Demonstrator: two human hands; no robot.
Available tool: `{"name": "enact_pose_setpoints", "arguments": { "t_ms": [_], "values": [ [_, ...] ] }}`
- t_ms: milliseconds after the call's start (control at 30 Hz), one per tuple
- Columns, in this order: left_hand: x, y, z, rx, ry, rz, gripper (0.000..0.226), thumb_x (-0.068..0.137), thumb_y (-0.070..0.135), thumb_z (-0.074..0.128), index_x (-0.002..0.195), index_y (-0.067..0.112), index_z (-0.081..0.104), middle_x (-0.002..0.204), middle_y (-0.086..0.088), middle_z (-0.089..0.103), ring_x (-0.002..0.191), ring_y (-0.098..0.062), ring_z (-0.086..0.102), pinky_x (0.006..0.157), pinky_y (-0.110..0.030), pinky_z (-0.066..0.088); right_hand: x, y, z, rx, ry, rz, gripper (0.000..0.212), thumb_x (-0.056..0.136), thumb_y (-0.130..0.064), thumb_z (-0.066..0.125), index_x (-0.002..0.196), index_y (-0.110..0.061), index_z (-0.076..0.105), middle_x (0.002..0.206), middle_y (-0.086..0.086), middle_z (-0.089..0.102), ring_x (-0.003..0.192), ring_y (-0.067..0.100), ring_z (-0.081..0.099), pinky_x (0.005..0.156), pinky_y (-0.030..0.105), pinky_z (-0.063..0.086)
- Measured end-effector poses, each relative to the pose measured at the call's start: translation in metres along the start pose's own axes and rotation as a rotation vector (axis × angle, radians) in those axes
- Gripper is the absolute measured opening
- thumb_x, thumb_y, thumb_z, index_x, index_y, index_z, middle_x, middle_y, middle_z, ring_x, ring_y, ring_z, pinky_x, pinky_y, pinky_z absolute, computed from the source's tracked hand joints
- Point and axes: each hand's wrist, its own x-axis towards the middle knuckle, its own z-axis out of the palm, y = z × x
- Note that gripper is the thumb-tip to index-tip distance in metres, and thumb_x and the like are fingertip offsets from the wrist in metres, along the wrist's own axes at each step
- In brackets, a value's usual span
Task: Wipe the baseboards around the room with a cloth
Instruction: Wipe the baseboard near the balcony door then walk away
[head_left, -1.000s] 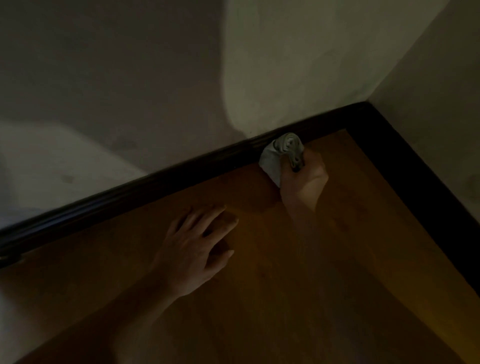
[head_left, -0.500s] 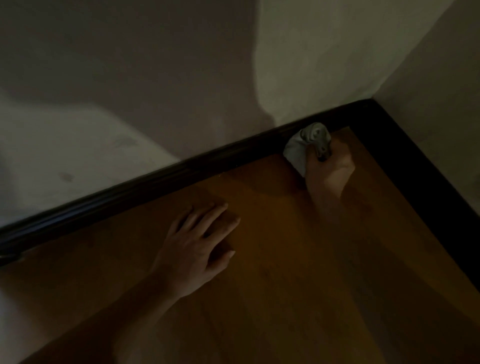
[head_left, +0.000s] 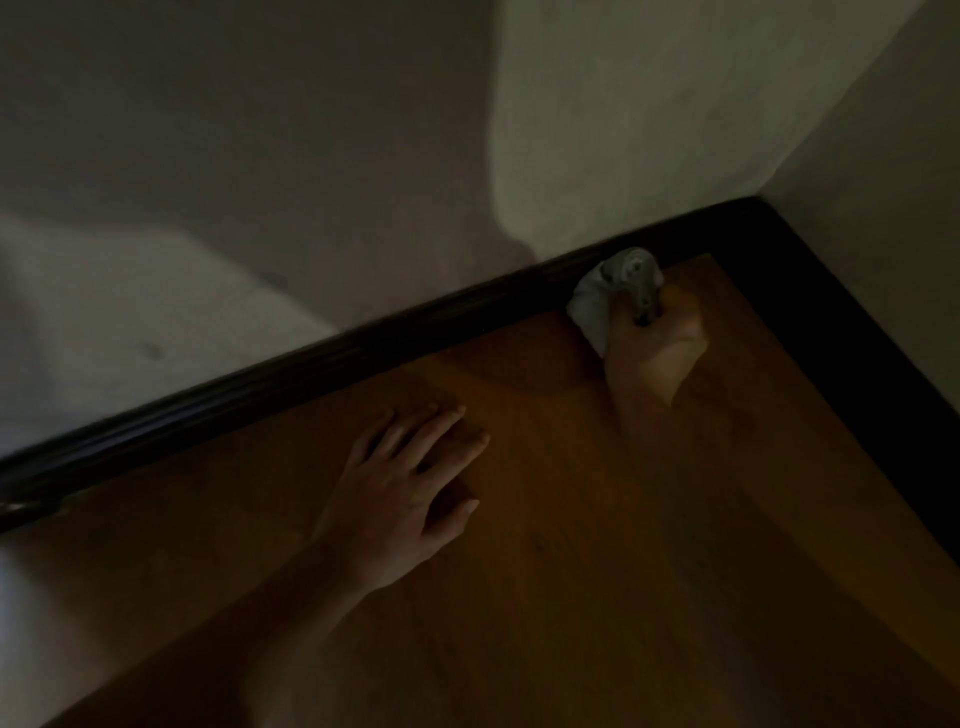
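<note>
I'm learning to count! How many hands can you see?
2. The left hand lies flat on the wooden floor. The right hand grips the cloth at the baseboard, near the corner.

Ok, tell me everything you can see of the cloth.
The cloth is pale grey-white, soft-looking fabric, bunched into a wad with a darker grey fold on top. The right hand grips it against the dark baseboard near the room's corner, low down by the wooden floor. Dim light hides finer detail.
</note>
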Motion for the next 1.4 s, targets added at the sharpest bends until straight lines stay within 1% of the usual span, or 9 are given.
{"name": "enact_pose_setpoints", "arguments": {
  "t_ms": [133,300,433,533,667,833,1067,1233,1400],
  "values": [
    [-0.001,0.001,0.002,-0.015,0.011,-0.013,0.06,0.094,0.063,0.044,0.15,0.041,0.041,0.16,0.008,0.034,0.145,-0.017,0.032,0.116,-0.048,0.03,-0.041,-0.017,0.009,0.045,-0.121,-0.153,0.013,0.08,-0.005,0.071,0.076,0.0,0.06,0.079,0.017,0.057,0.073,0.029,0.054,0.062,0.023,0.026],
    [-0.001,0.002,0.0,0.006,0.007,-0.013,0.06,0.094,0.064,0.041,0.149,0.041,0.043,0.16,0.007,0.034,0.143,-0.018,0.032,0.113,-0.046,0.031,-0.047,-0.022,0.007,0.091,-0.227,-0.227,0.011,0.083,-0.006,0.072,0.08,0.0,0.064,0.081,0.013,0.057,0.071,0.012,0.045,0.059,0.021,0.026],
    [-0.001,0.003,-0.002,0.006,-0.012,-0.017,0.061,0.095,0.066,0.037,0.15,0.042,0.041,0.162,0.007,0.031,0.142,-0.02,0.034,0.111,-0.047,0.032,-0.017,-0.01,-0.002,0.018,-0.137,-0.133,0.011,0.083,-0.005,0.069,0.086,0.004,0.063,0.087,0.021,0.061,0.08,0.032,0.058,0.065,0.022,0.027],
    [0.0,0.003,-0.004,0.006,-0.014,-0.016,0.061,0.095,0.066,0.037,0.15,0.041,0.042,0.161,0.006,0.032,0.141,-0.021,0.037,0.111,-0.049,0.035,0.011,0.006,-0.006,-0.026,-0.074,-0.012,0.015,0.088,-0.012,0.064,0.092,0.003,0.064,0.094,0.021,0.063,0.089,0.034,0.06,0.069,0.025,0.034],
    [0.0,0.003,-0.004,0.001,-0.02,-0.014,0.06,0.095,0.066,0.037,0.15,0.04,0.042,0.162,0.006,0.031,0.142,-0.02,0.035,0.113,-0.049,0.032,0.027,0.013,-0.004,-0.017,-0.011,0.165,0.018,0.09,-0.018,0.061,0.096,-0.001,0.064,0.098,0.018,0.065,0.093,0.03,0.061,0.068,0.024,0.032],
    [0.0,0.004,-0.004,0.007,-0.02,-0.016,0.06,0.095,0.065,0.037,0.149,0.04,0.043,0.162,0.006,0.032,0.142,-0.02,0.035,0.113,-0.047,0.03,0.027,0.016,-0.005,-0.041,-0.095,0.107,0.018,0.091,-0.018,0.062,0.101,-0.003,0.064,0.104,0.016,0.064,0.096,0.026,0.059,0.074,0.024,0.038],
    [0.001,0.006,-0.01,0.009,-0.045,-0.015,0.06,0.095,0.064,0.037,0.148,0.038,0.047,0.161,0.005,0.034,0.14,-0.023,0.04,0.11,-0.05,0.038,0.028,0.019,-0.005,-0.02,-0.04,0.074,0.017,0.089,-0.018,0.064,0.099,-0.004,0.066,0.1,0.016,0.064,0.094,0.026,0.059,0.071,0.022,0.033],
    [0.006,0.009,-0.013,0.008,-0.023,-0.023,0.058,0.093,0.063,0.04,0.141,0.034,0.055,0.156,0.003,0.042,0.135,-0.025,0.047,0.105,-0.052,0.041,0.045,0.026,-0.008,-0.031,-0.026,0.132,0.018,0.09,-0.018,0.062,0.095,-0.001,0.064,0.095,0.013,0.065,0.088,0.025,0.061,0.068,0.024,0.038],
    [0.027,0.011,-0.015,0.056,-0.045,0.092,0.055,0.096,0.061,0.043,0.142,0.033,0.053,0.154,0.004,0.043,0.134,-0.019,0.045,0.112,-0.043,0.031,0.03,0.021,-0.006,0.051,-0.009,0.013,0.014,0.086,-0.009,0.066,0.094,0.003,0.065,0.096,0.018,0.064,0.086,0.02,0.056,0.071,0.023,0.037]
  ]
}}
